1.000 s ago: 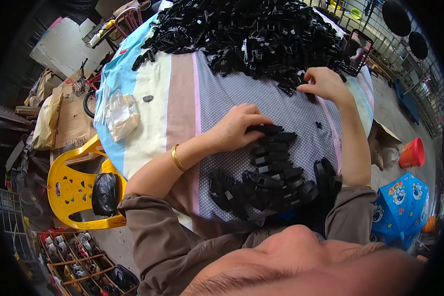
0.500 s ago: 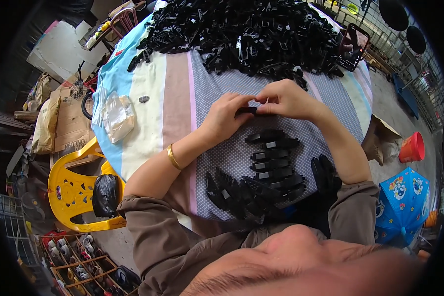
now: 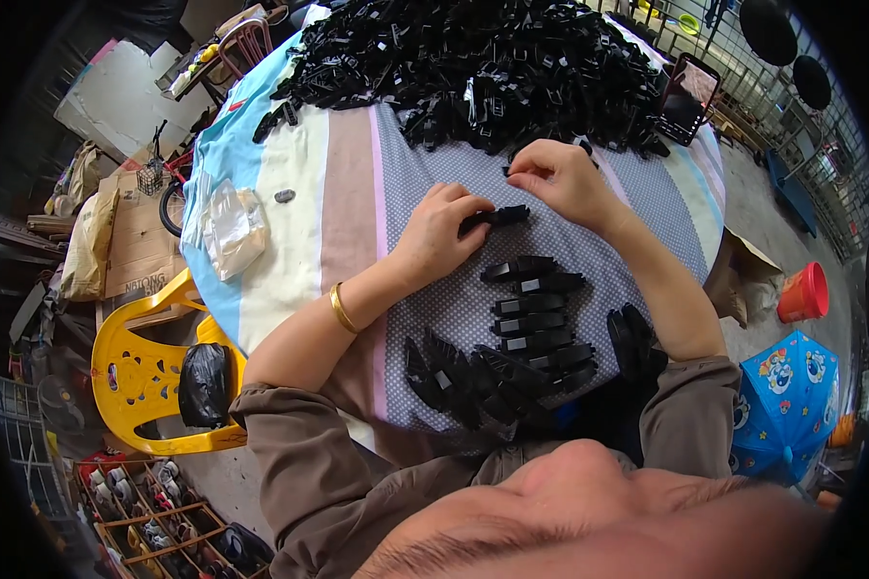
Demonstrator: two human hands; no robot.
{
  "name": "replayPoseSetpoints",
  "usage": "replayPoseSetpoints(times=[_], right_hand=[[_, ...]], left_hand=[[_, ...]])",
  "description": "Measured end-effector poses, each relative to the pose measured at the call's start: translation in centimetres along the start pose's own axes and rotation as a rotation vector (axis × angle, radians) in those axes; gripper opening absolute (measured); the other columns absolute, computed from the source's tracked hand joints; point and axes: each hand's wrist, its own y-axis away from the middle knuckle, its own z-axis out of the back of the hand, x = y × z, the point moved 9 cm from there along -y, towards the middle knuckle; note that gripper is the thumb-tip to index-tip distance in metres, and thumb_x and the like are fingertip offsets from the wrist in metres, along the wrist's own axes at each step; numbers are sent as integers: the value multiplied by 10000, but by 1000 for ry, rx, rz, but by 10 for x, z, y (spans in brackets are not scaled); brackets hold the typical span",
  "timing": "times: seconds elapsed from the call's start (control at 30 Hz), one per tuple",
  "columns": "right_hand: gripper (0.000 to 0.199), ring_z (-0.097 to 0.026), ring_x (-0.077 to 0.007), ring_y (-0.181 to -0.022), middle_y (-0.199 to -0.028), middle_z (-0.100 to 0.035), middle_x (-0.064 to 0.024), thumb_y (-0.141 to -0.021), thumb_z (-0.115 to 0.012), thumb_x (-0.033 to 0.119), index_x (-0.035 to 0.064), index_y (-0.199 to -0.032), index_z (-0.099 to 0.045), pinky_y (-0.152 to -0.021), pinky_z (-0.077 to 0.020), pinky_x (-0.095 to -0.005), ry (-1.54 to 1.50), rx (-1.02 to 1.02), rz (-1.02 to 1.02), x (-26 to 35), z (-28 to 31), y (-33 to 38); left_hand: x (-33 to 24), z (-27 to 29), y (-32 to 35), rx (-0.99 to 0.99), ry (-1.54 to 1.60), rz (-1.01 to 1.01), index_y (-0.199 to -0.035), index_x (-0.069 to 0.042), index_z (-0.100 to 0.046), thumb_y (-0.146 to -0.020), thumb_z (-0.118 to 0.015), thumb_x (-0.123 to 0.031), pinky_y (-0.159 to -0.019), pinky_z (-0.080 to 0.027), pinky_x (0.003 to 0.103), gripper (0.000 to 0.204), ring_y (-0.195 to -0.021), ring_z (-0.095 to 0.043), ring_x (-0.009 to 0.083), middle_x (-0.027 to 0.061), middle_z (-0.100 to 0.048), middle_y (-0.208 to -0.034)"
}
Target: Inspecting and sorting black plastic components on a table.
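Note:
My left hand (image 3: 439,230), with a gold bangle on its wrist, is closed on a short black plastic part (image 3: 510,214) that sticks out to the right past the fingertips. My right hand (image 3: 562,183) is up and to the right of it, apart from the part. Its thumb and forefinger pinch together, with a small dark bit at their tips too small to name. Nearer me lies a column of similar black parts (image 3: 533,321), and a looser cluster (image 3: 454,381) is at its left. A few more black parts (image 3: 632,338) sit by my right forearm.
A big heap of black plastic pieces (image 3: 473,72) covers the table's far side. A phone (image 3: 688,98) stands at the far right. On the striped cloth (image 3: 346,193) at left lie a clear plastic bag (image 3: 232,232) and a small grey object (image 3: 284,196). A yellow chair (image 3: 126,357) stands left.
My right hand has come away from the left, moving up and slightly right. More of the black part in my left hand now shows.

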Motion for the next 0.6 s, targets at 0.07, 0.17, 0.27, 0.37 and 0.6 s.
replayPoseSetpoints(times=[0.07, 0.17, 0.27, 0.37, 0.6], right_hand=[[307, -619, -135, -842, -927, -627, -66, -753, -696, 35, 45, -1054, -639, -790, -506, -253, -549, -35, -42, 5, -9, 3], [412, -621, -152, -878, -920, -631, -69, -754, -659, 49, 46, -1160, -596, -830, -511, -293, -501, 38, 28, 12, -17, 3], [373, -626, -187, -861, -917, -643, -87, -727, -646, 68, 28, -1097, -632, -801, -511, -305, -258, 84, 154, 15, -12, 3], [267, -630, -269, -849, -933, -655, -115, -723, -655, 166, 37, -953, -697, -754, -504, -354, -7, 225, 113, 10, -16, 5], [251, -602, -267, -823, -845, -626, -80, -709, -700, 127, 33, -941, -690, -753, -489, -350, 245, 232, 176, 17, -7, 10]], left_hand=[[1, 2, 1, -14, -15, 0, -958, -37, -665, -743, -673, -101, -794, -452, 361, 224, -891, -546, 270, 95, -604, -898], [10, 1, 1, -10, 15, 55, -948, -44, -673, -754, -670, -119, -815, -448, 372, 208, -882, -539, 282, 103, -602, -878], [15, 1, 1, -28, 26, 93, -928, -36, -678, -751, -681, -123, -806, -447, 369, 198, -880, -539, 278, 103, -612, -874], [14, 3, -1, -10, 10, 112, -921, -34, -682, -745, -697, -129, -801, -446, 354, 201, -883, -555, 265, 94, -620, -890], [18, 6, 0, -46, 11, 142, -915, -34, -688, -746, -713, -124, -782, -445, 354, 193, -854, -553, 260, 89, -613, -847]])
